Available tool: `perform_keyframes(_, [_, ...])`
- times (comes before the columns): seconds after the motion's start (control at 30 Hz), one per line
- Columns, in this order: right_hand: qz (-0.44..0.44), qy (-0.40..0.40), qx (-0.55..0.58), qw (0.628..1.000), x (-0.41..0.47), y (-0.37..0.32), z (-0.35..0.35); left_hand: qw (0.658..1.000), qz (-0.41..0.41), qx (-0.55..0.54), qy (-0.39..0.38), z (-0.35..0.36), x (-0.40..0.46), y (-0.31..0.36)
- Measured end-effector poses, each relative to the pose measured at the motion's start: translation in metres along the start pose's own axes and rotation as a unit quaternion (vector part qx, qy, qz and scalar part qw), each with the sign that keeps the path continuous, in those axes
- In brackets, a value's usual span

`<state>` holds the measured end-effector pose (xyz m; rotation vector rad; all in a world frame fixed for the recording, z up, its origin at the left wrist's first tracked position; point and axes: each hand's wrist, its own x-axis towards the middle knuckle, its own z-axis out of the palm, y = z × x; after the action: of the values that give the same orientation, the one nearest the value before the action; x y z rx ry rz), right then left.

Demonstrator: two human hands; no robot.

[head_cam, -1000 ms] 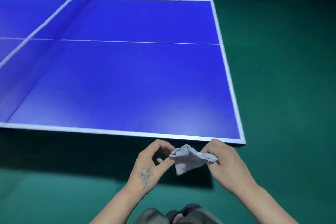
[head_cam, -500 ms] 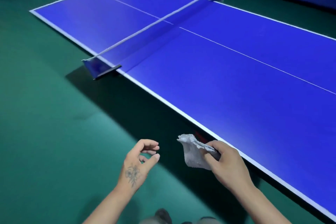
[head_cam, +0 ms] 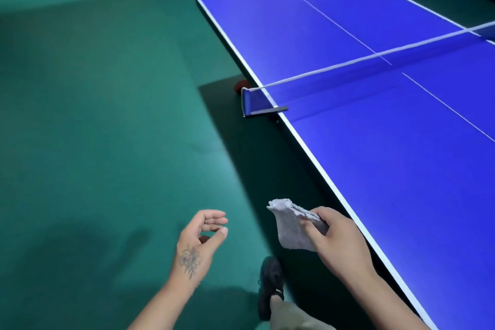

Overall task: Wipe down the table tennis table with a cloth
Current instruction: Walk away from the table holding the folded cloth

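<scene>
Small grey terry cloth pinched in right hand, off blue table tennis table. Left hand loosely curled, empty. Wiping here apparently not yet begun.

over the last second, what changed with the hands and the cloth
The left hand let go of the cloth and drew away to the left; it now hangs open and empty over the floor. The view swung left along the table, from its end to the net side. The right hand kept its fingers pinched on the cloth, which has not touched the table.
</scene>
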<state>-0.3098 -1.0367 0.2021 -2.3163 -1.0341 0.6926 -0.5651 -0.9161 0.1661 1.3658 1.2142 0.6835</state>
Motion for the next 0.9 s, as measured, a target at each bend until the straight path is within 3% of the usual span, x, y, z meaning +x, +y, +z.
perform_keyframes(0.33, [-0.106, -0.084, -0.024, 0.991, 0.188, -0.083, 0.016, 0.992, -0.027, 0.002, 0.122, -0.02, 0.116, 0.036])
perform_keyframes(0.6, [-0.164, -0.129, -0.042, 0.977, 0.304, -0.183, 0.064, 0.975, -0.06, -0.019, 0.213, -0.075, 0.21, 0.039])
perform_keyframes(0.9, [-0.207, -0.102, -0.088, 0.969, 0.44, -0.316, 0.152, 0.98, -0.041, -0.033, 0.193, -0.184, 0.396, 0.032])
